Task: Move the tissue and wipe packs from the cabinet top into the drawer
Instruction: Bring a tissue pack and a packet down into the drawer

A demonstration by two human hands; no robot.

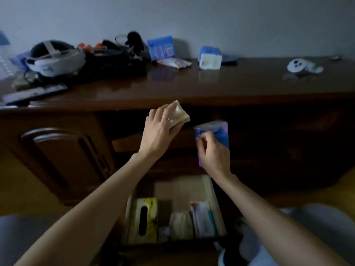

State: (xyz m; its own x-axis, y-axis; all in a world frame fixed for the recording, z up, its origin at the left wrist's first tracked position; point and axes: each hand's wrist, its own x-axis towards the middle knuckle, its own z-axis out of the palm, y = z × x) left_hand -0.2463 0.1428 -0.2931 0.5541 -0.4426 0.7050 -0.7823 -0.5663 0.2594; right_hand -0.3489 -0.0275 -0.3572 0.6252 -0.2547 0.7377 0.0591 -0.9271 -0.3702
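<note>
My left hand (159,131) grips a small pale tissue pack (179,114) just below the front edge of the dark wooden cabinet top (221,83). My right hand (213,152) holds a blue and purple pack (217,129) upright beside it. Both hang in front of the cabinet, above the open drawer (215,200). On the cabinet top near the wall remain a blue pack (161,47) standing upright, a flat pale wipe pack (174,63) and a blue and white tissue pack (210,58).
The drawer holds a yellow tissue box (143,220), a white pack (180,225) and a pale pack with a teal edge (203,217). A white headset (55,58), black gear (115,58), a remote (34,94) and a white controller (301,67) lie on top.
</note>
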